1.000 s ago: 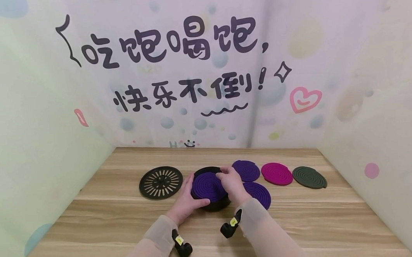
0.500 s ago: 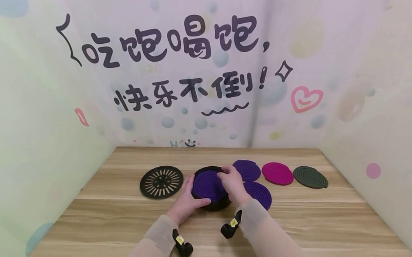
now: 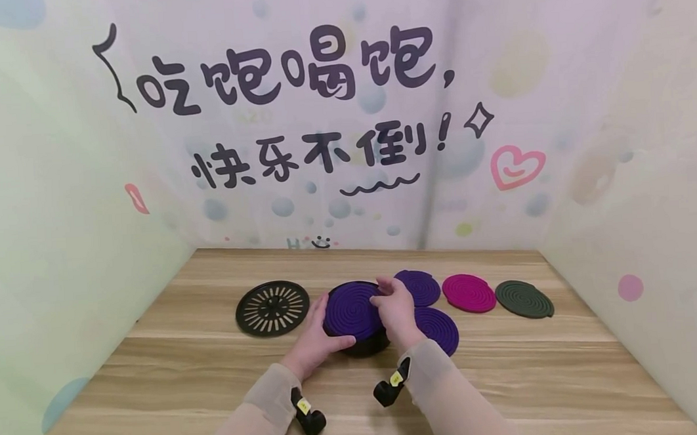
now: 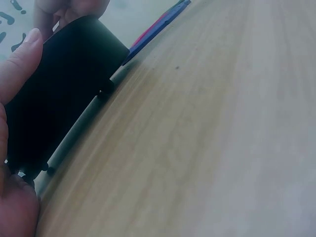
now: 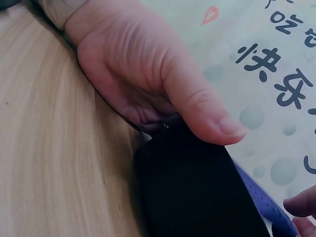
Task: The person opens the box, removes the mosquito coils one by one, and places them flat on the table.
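A purple mosquito coil [image 3: 352, 309] covers the top of the round black coil holder [image 3: 364, 347] in the head view. My left hand [image 3: 315, 341] grips the holder's left side, its thumb along the near rim. At the right edge, my right hand [image 3: 399, 314] pinches the coil between bent thumb and fingers. From the right wrist, the coil [image 5: 264, 197] stands slightly above the rim beside the right fingertips [image 5: 302, 201]. The left wrist view shows the holder's dark wall [image 4: 69, 74] and its small feet. The holder's inside is hidden.
A slotted black lid [image 3: 272, 308] lies on the wooden table left of the holder. To the right are two more purple coils, one behind [image 3: 420, 287] and one nearer [image 3: 440, 331], then a magenta coil [image 3: 469, 293] and a dark green coil [image 3: 524, 299]. Walls enclose the back and sides.
The purple coil has shifted back and sits flatter, hiding the dark opening that showed behind it. My right fingers have spread a little at its edge; the left hand stays put.
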Demonstrator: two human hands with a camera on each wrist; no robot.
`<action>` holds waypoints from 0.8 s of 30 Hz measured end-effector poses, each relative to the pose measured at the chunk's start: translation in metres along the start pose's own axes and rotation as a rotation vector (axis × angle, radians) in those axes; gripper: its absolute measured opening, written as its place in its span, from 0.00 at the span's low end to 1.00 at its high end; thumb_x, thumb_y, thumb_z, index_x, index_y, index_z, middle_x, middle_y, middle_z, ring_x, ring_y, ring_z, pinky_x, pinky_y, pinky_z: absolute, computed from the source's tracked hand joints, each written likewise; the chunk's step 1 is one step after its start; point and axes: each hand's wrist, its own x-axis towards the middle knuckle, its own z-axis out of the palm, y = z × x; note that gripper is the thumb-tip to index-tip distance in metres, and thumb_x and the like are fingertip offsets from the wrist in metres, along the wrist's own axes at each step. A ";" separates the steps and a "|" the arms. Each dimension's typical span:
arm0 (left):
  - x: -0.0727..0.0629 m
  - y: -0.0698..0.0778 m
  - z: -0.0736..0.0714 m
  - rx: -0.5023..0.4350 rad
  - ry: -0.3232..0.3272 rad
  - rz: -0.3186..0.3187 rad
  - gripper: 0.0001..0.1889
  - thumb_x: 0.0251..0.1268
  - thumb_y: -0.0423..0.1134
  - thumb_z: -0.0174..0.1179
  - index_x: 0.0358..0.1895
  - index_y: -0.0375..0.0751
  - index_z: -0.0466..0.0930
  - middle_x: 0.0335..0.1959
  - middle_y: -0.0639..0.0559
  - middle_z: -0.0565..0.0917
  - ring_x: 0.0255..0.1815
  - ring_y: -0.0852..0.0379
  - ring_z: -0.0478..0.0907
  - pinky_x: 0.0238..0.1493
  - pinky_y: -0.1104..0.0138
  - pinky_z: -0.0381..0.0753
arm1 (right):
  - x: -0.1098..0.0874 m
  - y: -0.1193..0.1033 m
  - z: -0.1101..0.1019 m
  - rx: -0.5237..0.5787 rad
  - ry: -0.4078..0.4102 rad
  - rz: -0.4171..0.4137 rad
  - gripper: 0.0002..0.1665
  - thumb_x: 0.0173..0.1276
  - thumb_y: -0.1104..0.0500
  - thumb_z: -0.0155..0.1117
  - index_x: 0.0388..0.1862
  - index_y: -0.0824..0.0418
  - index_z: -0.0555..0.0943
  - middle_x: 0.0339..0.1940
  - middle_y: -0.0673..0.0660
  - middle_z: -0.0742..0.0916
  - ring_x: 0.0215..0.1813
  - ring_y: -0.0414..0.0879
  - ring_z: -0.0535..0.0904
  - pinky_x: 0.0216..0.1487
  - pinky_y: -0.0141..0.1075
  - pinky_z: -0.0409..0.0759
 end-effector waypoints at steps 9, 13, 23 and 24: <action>0.000 0.000 0.000 0.013 -0.004 -0.001 0.63 0.41 0.53 0.77 0.78 0.43 0.41 0.77 0.42 0.44 0.76 0.40 0.42 0.71 0.45 0.48 | 0.002 0.001 -0.002 0.022 0.004 0.034 0.28 0.61 0.73 0.61 0.62 0.65 0.73 0.62 0.64 0.77 0.65 0.57 0.70 0.66 0.50 0.66; 0.000 0.000 -0.001 0.012 -0.005 -0.002 0.63 0.42 0.53 0.77 0.78 0.43 0.41 0.77 0.42 0.44 0.76 0.40 0.42 0.71 0.45 0.47 | 0.004 0.000 -0.003 0.057 -0.023 0.068 0.28 0.61 0.74 0.61 0.62 0.65 0.74 0.62 0.64 0.77 0.65 0.57 0.70 0.67 0.49 0.65; 0.000 -0.001 -0.001 0.006 -0.004 -0.001 0.64 0.41 0.53 0.77 0.78 0.44 0.41 0.77 0.42 0.44 0.76 0.41 0.43 0.72 0.46 0.47 | 0.003 -0.007 -0.004 0.108 -0.080 0.082 0.29 0.60 0.76 0.60 0.63 0.66 0.73 0.63 0.63 0.77 0.66 0.56 0.69 0.68 0.48 0.63; 0.000 -0.001 -0.001 0.005 -0.004 -0.002 0.64 0.41 0.53 0.77 0.78 0.44 0.41 0.77 0.42 0.44 0.76 0.40 0.43 0.72 0.46 0.47 | 0.003 -0.007 -0.004 0.110 -0.081 0.083 0.29 0.60 0.76 0.60 0.63 0.66 0.73 0.63 0.64 0.77 0.66 0.56 0.69 0.68 0.48 0.63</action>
